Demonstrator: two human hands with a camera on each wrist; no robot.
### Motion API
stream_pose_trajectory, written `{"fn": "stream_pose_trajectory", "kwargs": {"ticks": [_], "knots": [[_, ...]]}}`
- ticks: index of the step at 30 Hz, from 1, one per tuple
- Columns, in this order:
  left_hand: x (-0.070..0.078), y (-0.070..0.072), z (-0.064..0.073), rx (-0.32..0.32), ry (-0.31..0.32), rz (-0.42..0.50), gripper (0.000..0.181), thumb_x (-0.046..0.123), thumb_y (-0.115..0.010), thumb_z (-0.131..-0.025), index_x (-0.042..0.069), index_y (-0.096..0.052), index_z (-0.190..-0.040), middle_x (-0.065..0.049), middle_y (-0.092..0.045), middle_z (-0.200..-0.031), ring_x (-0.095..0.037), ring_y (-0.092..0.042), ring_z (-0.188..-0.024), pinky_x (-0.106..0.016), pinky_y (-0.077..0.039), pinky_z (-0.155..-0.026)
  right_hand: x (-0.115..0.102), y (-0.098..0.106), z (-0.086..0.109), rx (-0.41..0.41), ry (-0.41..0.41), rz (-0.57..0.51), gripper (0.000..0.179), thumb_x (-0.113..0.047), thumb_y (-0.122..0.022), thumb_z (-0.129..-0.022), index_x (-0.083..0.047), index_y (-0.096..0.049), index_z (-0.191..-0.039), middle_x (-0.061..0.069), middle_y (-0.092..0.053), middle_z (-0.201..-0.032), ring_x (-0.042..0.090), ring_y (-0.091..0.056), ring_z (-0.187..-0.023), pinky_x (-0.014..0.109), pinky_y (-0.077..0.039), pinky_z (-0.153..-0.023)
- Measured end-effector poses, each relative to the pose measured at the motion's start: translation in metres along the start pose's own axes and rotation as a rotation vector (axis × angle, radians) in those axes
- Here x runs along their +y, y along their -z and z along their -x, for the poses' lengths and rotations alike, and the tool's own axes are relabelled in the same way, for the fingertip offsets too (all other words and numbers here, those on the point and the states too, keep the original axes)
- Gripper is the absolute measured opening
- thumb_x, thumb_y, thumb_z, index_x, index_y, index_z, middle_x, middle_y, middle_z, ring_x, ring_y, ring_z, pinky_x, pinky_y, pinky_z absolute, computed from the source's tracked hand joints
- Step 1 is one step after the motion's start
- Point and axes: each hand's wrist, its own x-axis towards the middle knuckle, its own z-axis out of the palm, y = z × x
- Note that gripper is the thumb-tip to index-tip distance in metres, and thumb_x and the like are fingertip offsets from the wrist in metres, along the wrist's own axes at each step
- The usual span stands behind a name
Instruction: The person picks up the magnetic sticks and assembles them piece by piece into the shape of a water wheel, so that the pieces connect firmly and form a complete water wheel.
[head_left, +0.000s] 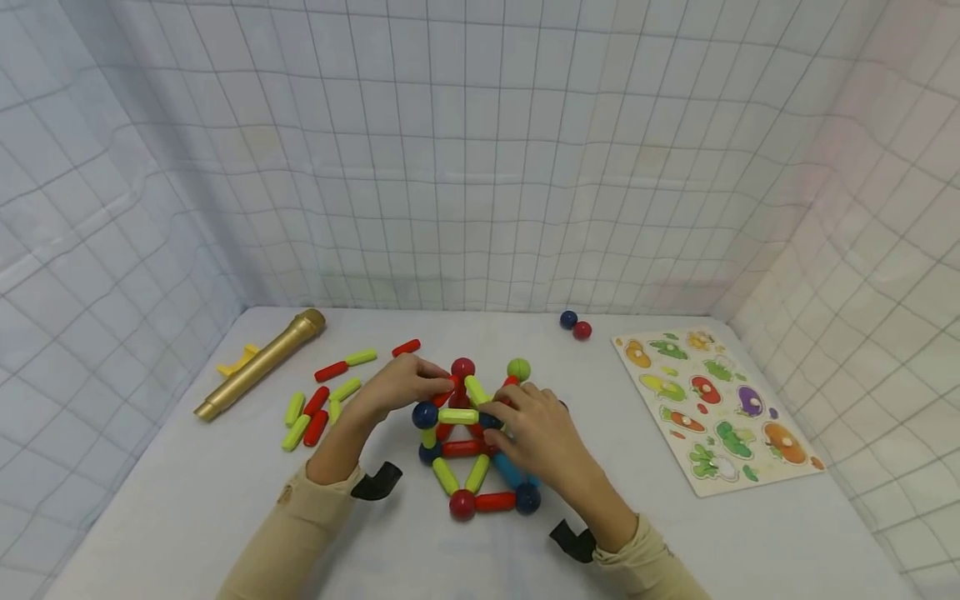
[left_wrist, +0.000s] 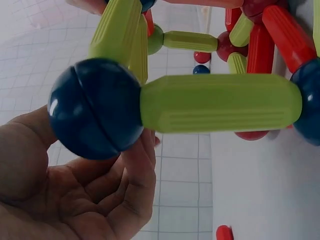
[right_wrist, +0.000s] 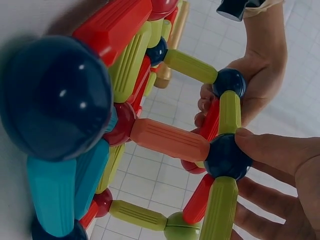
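A magnetic stick-and-ball frame of red, lime and blue rods stands on the table between the hands in the head view. My left hand (head_left: 401,385) is at its upper left corner and pinches a red rod (right_wrist: 212,119) beside a dark blue ball (head_left: 425,414); the ball partly hides the fingers in the left wrist view. A lime rod (head_left: 457,417) runs along the top front to a second dark blue ball (right_wrist: 228,156). My right hand (head_left: 534,427) grips that ball, thumb on its near side. A red ball (head_left: 462,367) and a green ball (head_left: 518,369) sit at the upper back.
Loose red and lime rods (head_left: 316,427) lie left of the frame. Beyond them are a gold microphone (head_left: 262,364) and a yellow piece (head_left: 234,364). A blue ball (head_left: 568,320) and a red ball (head_left: 582,331) lie at the back. A vegetable puzzle board (head_left: 678,367) is at right.
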Motion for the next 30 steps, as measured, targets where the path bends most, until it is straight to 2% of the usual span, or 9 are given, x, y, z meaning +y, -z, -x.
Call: {"fn": "stream_pose_trajectory", "kwargs": {"ticks": [3, 6, 9, 13, 20, 24, 27, 29, 30], "knots": [[-0.001, 0.0, -0.004, -0.021, -0.011, 0.007, 0.053, 0.036, -0.06, -0.096, 0.006, -0.052, -0.139, -0.018, -0.062, -0.126, -0.025, -0.065, -0.1, -0.047, -0.053, -0.093, -0.002, -0.001, 0.001, 0.003, 0.0, 0.011, 0.036, -0.033, -0.079, -0.081, -0.023, -0.072, -0.114, -0.002, -0.067, -0.105, 0.016, -0.058, -0.094, 0.035, -0.052, -0.082], [-0.002, 0.001, -0.013, -0.092, -0.095, 0.028, 0.055, 0.039, -0.052, -0.099, 0.013, -0.042, -0.147, -0.018, -0.053, -0.14, -0.032, -0.059, -0.117, -0.05, -0.048, -0.1, -0.004, -0.002, 0.001, 0.011, -0.007, 0.024, 0.035, -0.033, -0.08, -0.08, -0.023, -0.072, -0.113, -0.001, -0.067, -0.105, 0.016, -0.059, -0.095, 0.037, -0.052, -0.083], [-0.004, 0.002, -0.022, -0.161, -0.175, 0.053, 0.048, 0.038, -0.046, -0.102, 0.016, -0.045, -0.146, -0.014, -0.05, -0.144, -0.033, -0.05, -0.13, -0.05, -0.045, -0.104, -0.005, -0.003, 0.001, 0.018, -0.011, 0.027, 0.034, -0.031, -0.08, -0.08, -0.022, -0.072, -0.112, -0.001, -0.067, -0.105, 0.017, -0.06, -0.096, 0.037, -0.051, -0.084], [-0.01, 0.004, -0.025, -0.183, -0.181, 0.07, 0.043, 0.036, -0.045, -0.103, 0.014, -0.052, -0.139, -0.011, -0.054, -0.139, -0.03, -0.052, -0.127, -0.05, -0.045, -0.104, -0.005, -0.001, 0.001, 0.008, -0.004, 0.051, 0.033, -0.032, -0.08, -0.08, -0.023, -0.073, -0.111, -0.002, -0.066, -0.102, 0.017, -0.059, -0.094, 0.036, -0.05, -0.082], [-0.017, 0.004, -0.001, -0.148, -0.151, 0.068, 0.036, 0.035, -0.051, -0.101, 0.014, -0.06, -0.128, -0.009, -0.064, -0.123, -0.023, -0.061, -0.107, -0.049, -0.048, -0.098, 0.0, 0.014, 0.004, -0.033, 0.029, 0.046, 0.028, -0.031, -0.083, -0.076, -0.026, -0.075, -0.102, -0.004, -0.07, -0.103, 0.017, -0.06, -0.095, 0.039, -0.048, -0.083], [-0.017, 0.004, 0.021, -0.168, -0.161, 0.045, 0.034, 0.034, -0.053, -0.1, 0.012, -0.06, -0.125, -0.007, -0.068, -0.109, -0.02, -0.063, -0.097, -0.048, -0.048, -0.094, 0.006, 0.024, 0.006, -0.079, 0.043, -0.003, 0.027, -0.024, -0.084, -0.075, -0.025, -0.075, -0.1, -0.006, -0.071, -0.105, 0.017, -0.059, -0.099, 0.039, -0.047, -0.085], [-0.018, 0.01, 0.031, -0.18, -0.165, 0.02, 0.034, 0.032, -0.051, -0.101, 0.01, -0.059, -0.126, -0.01, -0.068, -0.11, -0.022, -0.064, -0.097, -0.049, -0.048, -0.095, 0.009, 0.03, 0.005, -0.107, 0.051, -0.038, 0.028, -0.019, -0.084, -0.075, -0.023, -0.075, -0.101, -0.005, -0.071, -0.106, 0.017, -0.057, -0.099, 0.037, -0.047, -0.084], [-0.022, 0.02, 0.033, -0.112, -0.149, -0.047, 0.032, 0.026, -0.05, -0.102, 0.006, -0.059, -0.125, -0.015, -0.068, -0.112, -0.026, -0.066, -0.096, -0.048, -0.051, -0.092, 0.01, 0.031, 0.005, -0.127, 0.052, -0.06, 0.029, -0.016, -0.083, -0.076, -0.022, -0.075, -0.103, -0.004, -0.07, -0.108, 0.017, -0.058, -0.1, 0.037, -0.048, -0.085], [-0.026, 0.027, 0.034, -0.042, -0.122, -0.124, 0.03, 0.024, -0.05, -0.102, 0.006, -0.06, -0.123, -0.017, -0.068, -0.114, -0.026, -0.066, -0.093, -0.045, -0.053, -0.086, 0.011, 0.032, 0.005, -0.139, 0.05, -0.075, 0.029, -0.015, -0.083, -0.076, -0.021, -0.075, -0.103, -0.004, -0.07, -0.109, 0.017, -0.058, -0.101, 0.037, -0.049, -0.086]]}}
